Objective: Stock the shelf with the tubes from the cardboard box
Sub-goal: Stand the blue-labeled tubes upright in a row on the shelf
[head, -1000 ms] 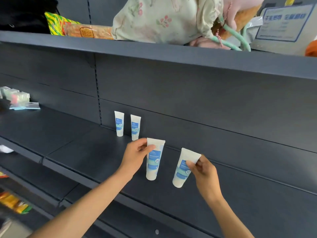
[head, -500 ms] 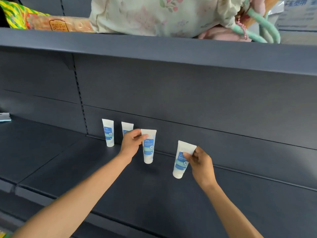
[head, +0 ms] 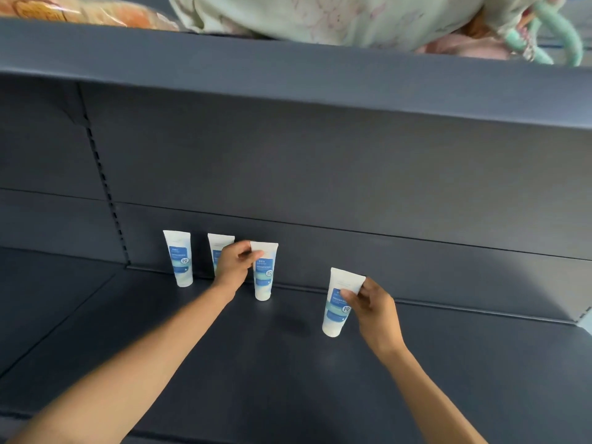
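Note:
Two white tubes with blue labels stand cap-down against the back panel of the dark grey shelf (head: pixel 288 363): the first tube (head: pixel 178 258) and the second tube (head: pixel 217 246), the latter partly hidden by my left hand (head: pixel 234 262). That hand pinches the top of a third tube (head: pixel 264 274), upright with its cap on the shelf next to the second one. My right hand (head: pixel 371 307) pinches the upper part of a fourth tube (head: pixel 336 310), slightly tilted, cap at the shelf surface, nearer the front. The cardboard box is out of view.
The upper shelf board (head: pixel 320 81) overhangs close above. On it lie a floral cloth bundle (head: pixel 336 17), an orange snack packet (head: pixel 80 11) and a teal cord (head: pixel 557 40). Bare shelf stretches right of the fourth tube and toward the front edge.
Both hands have carried their tubes further back on the shelf. The left tube now stands in line beside the two placed ones; the right tube has come down to the shelf surface.

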`<state>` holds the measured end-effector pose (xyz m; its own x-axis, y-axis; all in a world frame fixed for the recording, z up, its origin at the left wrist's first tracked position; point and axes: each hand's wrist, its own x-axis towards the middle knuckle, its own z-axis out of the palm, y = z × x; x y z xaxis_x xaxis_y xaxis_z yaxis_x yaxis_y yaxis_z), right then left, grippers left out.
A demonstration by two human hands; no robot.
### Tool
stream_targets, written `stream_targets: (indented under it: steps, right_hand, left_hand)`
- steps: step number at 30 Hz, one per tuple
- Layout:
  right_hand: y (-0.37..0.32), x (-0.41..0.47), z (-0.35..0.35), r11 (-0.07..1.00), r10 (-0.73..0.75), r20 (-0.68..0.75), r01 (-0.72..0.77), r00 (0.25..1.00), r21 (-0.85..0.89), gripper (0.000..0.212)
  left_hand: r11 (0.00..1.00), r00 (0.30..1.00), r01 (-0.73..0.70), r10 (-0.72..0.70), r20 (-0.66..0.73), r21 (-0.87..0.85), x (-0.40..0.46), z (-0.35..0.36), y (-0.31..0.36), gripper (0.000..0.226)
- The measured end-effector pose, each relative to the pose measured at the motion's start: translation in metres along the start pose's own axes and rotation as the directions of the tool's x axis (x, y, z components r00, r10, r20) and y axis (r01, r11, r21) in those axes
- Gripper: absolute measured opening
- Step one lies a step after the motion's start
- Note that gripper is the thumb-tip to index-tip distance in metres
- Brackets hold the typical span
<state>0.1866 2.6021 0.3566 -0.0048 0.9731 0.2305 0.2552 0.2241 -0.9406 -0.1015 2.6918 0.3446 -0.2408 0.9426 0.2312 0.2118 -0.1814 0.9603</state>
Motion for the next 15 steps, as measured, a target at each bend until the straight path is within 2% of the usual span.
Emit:
stream_targets:
  steps: [6,15]
  right_hand:
    - [-0.0041,-0.0089,0.0034,1.000,0.021,-0.007,-0.021,1.000,-0.007,0.008]
    - [0.0016,-0.0104,0.0076,0.999,0.032,0.010,-0.032,0.999,-0.011,0.005]
  left_hand:
    - [0.999,0.998,-0.054,0.054,0.028,0.000,0.0065,0.0028,-0.0041,0.008]
    - [0.995,0.996,-0.083,0.081,0.039,0.054,0.0091,0.0030,-0.0077,0.014]
